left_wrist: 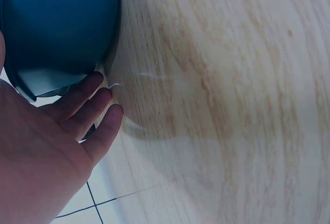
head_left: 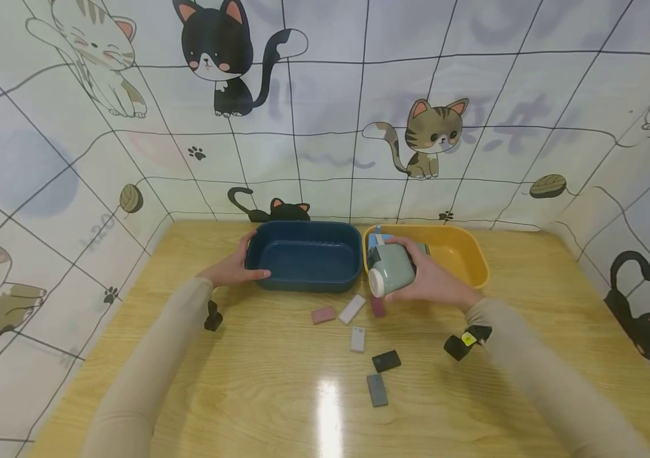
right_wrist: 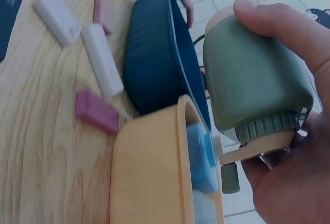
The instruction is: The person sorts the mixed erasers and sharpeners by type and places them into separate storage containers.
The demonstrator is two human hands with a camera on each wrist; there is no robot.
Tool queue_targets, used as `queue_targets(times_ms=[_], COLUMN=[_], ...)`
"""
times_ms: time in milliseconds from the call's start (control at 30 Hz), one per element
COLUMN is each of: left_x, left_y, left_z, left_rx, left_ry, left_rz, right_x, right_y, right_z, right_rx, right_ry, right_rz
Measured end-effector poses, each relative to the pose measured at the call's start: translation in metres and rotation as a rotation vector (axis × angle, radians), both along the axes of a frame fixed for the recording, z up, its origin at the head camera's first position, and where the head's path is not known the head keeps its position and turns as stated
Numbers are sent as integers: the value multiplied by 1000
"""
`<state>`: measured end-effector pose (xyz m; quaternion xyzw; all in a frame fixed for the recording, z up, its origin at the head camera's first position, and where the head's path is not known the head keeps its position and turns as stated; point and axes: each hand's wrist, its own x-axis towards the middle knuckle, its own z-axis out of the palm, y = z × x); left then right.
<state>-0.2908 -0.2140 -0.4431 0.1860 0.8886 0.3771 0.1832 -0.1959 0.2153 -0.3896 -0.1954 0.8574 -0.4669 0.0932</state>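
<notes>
My right hand (head_left: pixel 430 280) grips a sage-green bottle (head_left: pixel 396 267) around its body. The bottle is tipped over the left part of the yellow bin (head_left: pixel 476 251), its pale base towards me. In the right wrist view the ribbed collar and strapped cap of the bottle (right_wrist: pixel 258 74) point down. My left hand (head_left: pixel 233 267) rests at the left end of the dark blue bin (head_left: pixel 308 286), thumb over the front rim. The left wrist view shows the left hand's fingers (left_wrist: pixel 95 116) nearly straight beside the bin's outer wall. Nothing lies in the blue bin.
A light-blue item (right_wrist: pixel 202 157) is in the yellow bin, partly hidden by the bottle. Several small eraser-like blocks lie before the bins: pink (head_left: pixel 323 315), white (head_left: pixel 352 309), magenta (head_left: pixel 378 307), black (head_left: pixel 387 360) and grey (head_left: pixel 377 390). A cat-print wall covering (head_left: pixel 325 159) stands behind.
</notes>
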Motion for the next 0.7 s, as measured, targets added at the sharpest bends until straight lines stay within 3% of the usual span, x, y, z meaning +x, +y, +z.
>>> queue_targets(times_ms=[700], left_x=[1], left_y=[1], left_z=[1], left_rx=[19], left_ry=[-5], left_rz=[-5], right_x=[-8], right_y=[26], right_z=[10], right_rx=[116], right_ry=[50], right_rz=[-61])
